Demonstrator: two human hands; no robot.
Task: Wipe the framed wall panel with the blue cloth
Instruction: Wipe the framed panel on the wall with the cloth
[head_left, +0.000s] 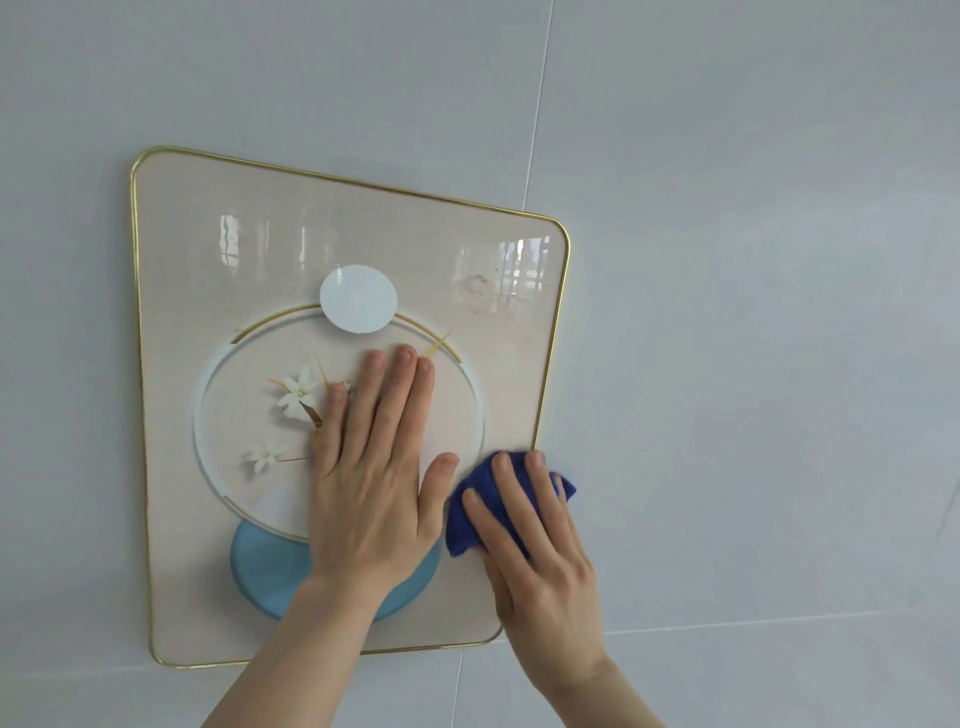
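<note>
A glossy beige framed wall panel with a thin gold rim hangs on the wall, printed with white flowers, a pale ring and a blue bowl shape. My left hand lies flat on the panel's middle, fingers together and pointing up. My right hand presses a crumpled blue cloth against the panel's lower right part, close to the gold edge. A faint smudge shows near the panel's upper right corner.
Pale grey wall tiles surround the panel, with one vertical joint above the panel's right corner and a horizontal joint below it. Window reflections glint on the panel's upper half.
</note>
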